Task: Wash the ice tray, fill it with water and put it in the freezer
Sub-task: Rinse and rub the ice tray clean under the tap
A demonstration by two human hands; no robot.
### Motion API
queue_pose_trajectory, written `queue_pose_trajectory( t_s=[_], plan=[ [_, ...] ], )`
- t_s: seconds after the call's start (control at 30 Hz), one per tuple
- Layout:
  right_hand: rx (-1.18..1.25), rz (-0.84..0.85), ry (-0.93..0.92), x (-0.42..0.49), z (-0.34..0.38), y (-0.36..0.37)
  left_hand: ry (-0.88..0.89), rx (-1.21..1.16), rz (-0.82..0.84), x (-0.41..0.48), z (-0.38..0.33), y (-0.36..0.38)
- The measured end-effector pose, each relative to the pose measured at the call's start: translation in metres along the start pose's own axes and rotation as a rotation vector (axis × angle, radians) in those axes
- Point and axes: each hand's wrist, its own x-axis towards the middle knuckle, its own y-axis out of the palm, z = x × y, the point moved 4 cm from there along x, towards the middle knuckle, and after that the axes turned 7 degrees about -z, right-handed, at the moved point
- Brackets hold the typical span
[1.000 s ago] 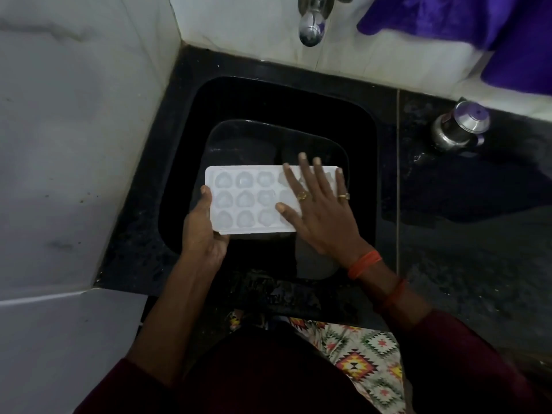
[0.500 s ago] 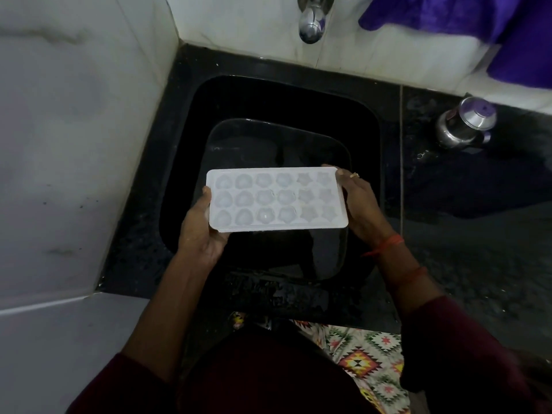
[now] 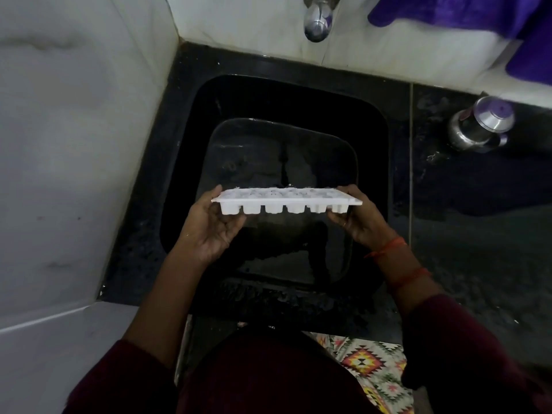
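Observation:
The white plastic ice tray (image 3: 283, 201) is held above the black sink (image 3: 370, 138), tipped away from me so its near side and the row of cup bottoms face the camera. My left hand (image 3: 213, 227) grips its left end, and my right hand (image 3: 357, 221) grips the right end, fingers curled under the rim. A chrome tap (image 3: 316, 22) sticks out of the back wall above the sink; no water stream shows.
White tiled walls close in the left side and the back. A steel lidded pot (image 3: 478, 127) stands on the dark counter (image 3: 478, 234) at the right. Purple cloth (image 3: 493, 13) hangs at the top right.
My right hand left the top of the tray and took hold of its right end. The tray then tipped from flat, cups up, so its far edge dropped over the sink.

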Motion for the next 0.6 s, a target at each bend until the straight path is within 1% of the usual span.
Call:
queue_pose_trajectory(
  t_s=[0.13, 0.37, 0.6],
  plan=[
    [0.017, -0.051, 0.024, 0.007, -0.003, 0.007, -0.103, -0.084, -0.007, 0.006, 0.005, 0.007],
    [0.140, -0.053, 0.050, 0.016, -0.001, 0.012, -0.150, -0.119, -0.042, 0.018, 0.004, 0.012],
    [0.163, -0.069, 0.044, 0.020, 0.003, 0.010, -0.142, -0.120, -0.059, 0.022, 0.004, 0.019]
  ],
)
